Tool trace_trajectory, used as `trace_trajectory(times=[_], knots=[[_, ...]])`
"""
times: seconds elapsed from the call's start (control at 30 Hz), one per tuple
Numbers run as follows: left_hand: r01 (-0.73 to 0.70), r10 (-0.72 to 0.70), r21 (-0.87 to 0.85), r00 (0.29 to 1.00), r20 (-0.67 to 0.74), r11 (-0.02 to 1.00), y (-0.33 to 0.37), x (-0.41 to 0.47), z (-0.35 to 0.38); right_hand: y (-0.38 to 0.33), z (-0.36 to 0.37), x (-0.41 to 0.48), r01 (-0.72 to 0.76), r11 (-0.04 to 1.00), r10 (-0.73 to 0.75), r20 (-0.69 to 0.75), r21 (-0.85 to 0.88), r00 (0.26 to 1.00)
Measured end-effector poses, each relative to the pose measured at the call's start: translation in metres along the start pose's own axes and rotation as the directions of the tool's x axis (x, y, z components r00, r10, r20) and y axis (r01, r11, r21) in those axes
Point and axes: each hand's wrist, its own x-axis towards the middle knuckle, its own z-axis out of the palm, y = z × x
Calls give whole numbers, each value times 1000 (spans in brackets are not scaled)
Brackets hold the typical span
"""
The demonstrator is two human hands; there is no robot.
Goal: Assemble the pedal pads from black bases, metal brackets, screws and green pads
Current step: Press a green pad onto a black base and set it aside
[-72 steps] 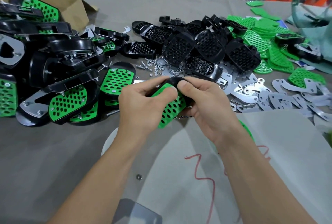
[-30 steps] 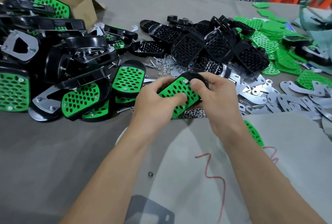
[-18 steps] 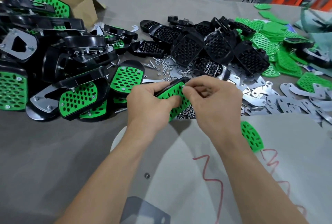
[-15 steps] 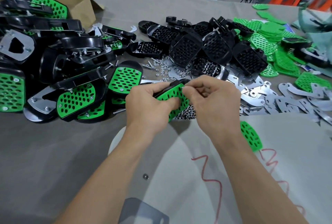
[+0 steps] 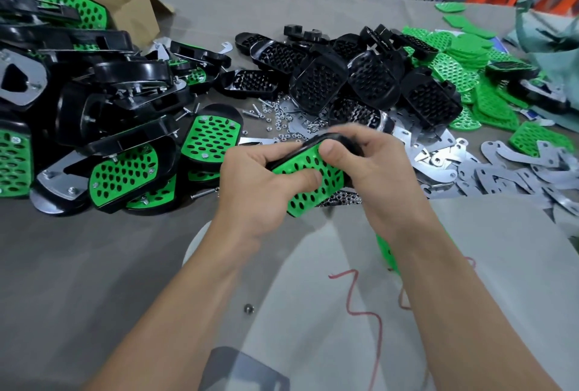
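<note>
Green pad [image 5: 308, 176] on its black base [image 5: 313, 141], left grip [image 5: 260, 180] at 9 o'clock and right grip [image 5: 379, 171] at 3 both clamped round it.

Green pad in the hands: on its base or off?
On. The green pad lies on the black base, left hand and right hand gripping both. Fully seated: cannot tell.

Tilted green pad [image 5: 308, 177], seemingly seated in black base [image 5: 341, 141]
</note>
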Motion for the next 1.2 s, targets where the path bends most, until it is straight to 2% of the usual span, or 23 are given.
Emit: trace_trajectory(times=[0.1,0.17,0.33,0.4,0.47,0.53,0.6,0.63,0.7,0.8,0.87,0.97,1.07,1.2], knots=[[67,-67,-7,998,-13,998,-1,0,1,2,5,0,87,989,-95,-62,-121,994],[128,-128,-9,992,-12,992,0,1,0,5,6,-1,109,985,-118,-63,-134,991],[39,-53,294,998,38,955,-7,1,4,6,10,-3,83,981,-85,0,-177,996],[29,-29,285,1000,-4,958,-9,3,5,2,16,-2,94,980,-85,63,-174,994],[59,-43,233,996,-72,971,-10,6,3,-1,21,3,42,985,-30,74,-167,997],[87,-60,213,989,-132,973,-11,8,1,-4,26,15,-28,984,28,-4,-173,1000],[106,-55,260,979,-195,960,-13,9,0,-7,28,34,-17,966,-6,-88,-256,996],[126,-58,294,971,-230,947,-13,9,0,-8,30,46,6,944,-36,-88,-329,995],[174,-85,314,958,-275,933,-13,11,-2,-14,36,71,73,870,-69,26,-488,997],[230,-147,285,947,-284,931,-14,12,-4,-23,60,110,231,659,-37,276,-716,960],[257,-164,290,937,-309,922,-16,12,-4,-21,81,129,332,513,-40,365,-791,930],[284,-166,317,921,-352,905,-18,11,-3,-13,103,143,382,382,-72,385,-842,920],[276,-140,356,921,-364,893,-21,13,-2,-8,108,149,351,363,-39,362,-863,931],[237,-97,431,942,-321,871,-24,14,2,-12,109,144,337,275,19,355,-901,935]])
